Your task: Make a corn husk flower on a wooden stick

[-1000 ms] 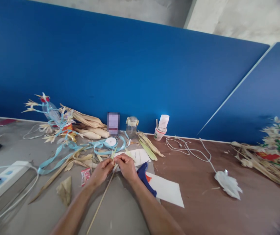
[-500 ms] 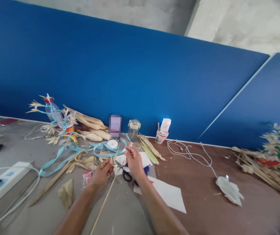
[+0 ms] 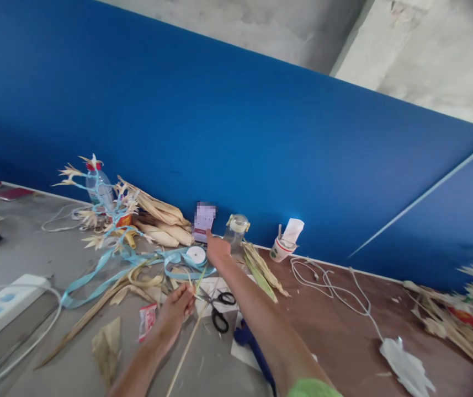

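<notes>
My left hand (image 3: 180, 302) is closed in a pinch around a thin pale stick (image 3: 185, 353), which slants down to the bottom edge. A narrow green strip (image 3: 201, 275) sticks up beyond the fingertips. My right hand (image 3: 219, 251) reaches forward with the index finger stretched out and nothing visible in it. Its fingertip is at the lower part of an upright pale purple panel, maybe a phone (image 3: 203, 221), partly pixelated. Black-handled scissors (image 3: 221, 321) lie between the two arms. Under my right forearm is a blue glue gun (image 3: 249, 341), partly hidden.
Light-blue ribbon (image 3: 87, 281) and a white spool (image 3: 196, 254) lie beyond my left hand. Behind them are dried corn husks (image 3: 159, 207), a branch of husk flowers (image 3: 114, 212) and a clear jar (image 3: 235, 230). A paper cup (image 3: 281, 249) and white cable (image 3: 335, 289) are right; a power strip (image 3: 8, 309) is left.
My right hand has left the spot beside my left hand and moved forward to the upright panel, index finger now out. The scissors show more fully. The view has shifted slightly.
</notes>
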Demonstrator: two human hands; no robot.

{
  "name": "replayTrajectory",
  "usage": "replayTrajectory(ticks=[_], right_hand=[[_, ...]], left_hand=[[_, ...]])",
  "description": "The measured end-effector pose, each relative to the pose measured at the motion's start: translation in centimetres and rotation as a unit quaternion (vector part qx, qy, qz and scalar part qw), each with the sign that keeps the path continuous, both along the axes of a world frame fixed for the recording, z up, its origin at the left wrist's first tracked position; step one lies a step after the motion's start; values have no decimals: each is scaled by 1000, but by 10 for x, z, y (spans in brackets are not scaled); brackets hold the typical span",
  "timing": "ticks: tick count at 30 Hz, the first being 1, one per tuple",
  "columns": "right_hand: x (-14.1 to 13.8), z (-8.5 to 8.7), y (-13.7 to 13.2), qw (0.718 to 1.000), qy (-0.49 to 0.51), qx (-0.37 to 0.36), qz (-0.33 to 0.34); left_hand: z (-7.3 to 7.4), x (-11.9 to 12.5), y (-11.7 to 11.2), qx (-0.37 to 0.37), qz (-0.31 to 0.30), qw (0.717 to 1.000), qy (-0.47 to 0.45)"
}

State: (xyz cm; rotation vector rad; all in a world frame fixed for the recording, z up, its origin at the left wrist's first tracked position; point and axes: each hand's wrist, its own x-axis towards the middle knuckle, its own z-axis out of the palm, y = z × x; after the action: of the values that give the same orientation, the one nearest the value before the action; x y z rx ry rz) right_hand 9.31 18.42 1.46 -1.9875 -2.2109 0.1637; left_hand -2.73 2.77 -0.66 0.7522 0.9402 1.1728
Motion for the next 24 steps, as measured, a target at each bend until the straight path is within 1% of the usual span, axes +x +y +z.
replayTrajectory(ticks=[3,6,8,11,13,15,17,19,21,24], right_hand=[[0,0,2,1000,24,9,-4],[2,7,-12,995,88,38,-4],[7,13,-31,990,133,53,8],[22,18,-73,978,199,42,52],[33,16,-105,935,336,29,111],[42,12,-136,906,398,46,134],[46,8,-161,894,412,68,161],[46,4,-177,894,391,93,200],[42,1,-187,895,357,134,233],[37,-2,-192,893,324,196,244]], left_hand=[[-1,1,0,1,-1,1000,1],[-4,1,2,-3,4,1000,-5],[-6,1,3,-7,6,1000,-15],[-8,1,4,-9,6,999,-50],[-9,2,3,-12,-1,997,-77],[-9,2,1,-13,-7,994,-109],[-8,3,-1,-22,-22,991,-131],[-7,5,-2,-30,-35,989,-142],[-6,7,-4,-35,-42,987,-150],[-5,9,-6,-46,-38,985,-160]])
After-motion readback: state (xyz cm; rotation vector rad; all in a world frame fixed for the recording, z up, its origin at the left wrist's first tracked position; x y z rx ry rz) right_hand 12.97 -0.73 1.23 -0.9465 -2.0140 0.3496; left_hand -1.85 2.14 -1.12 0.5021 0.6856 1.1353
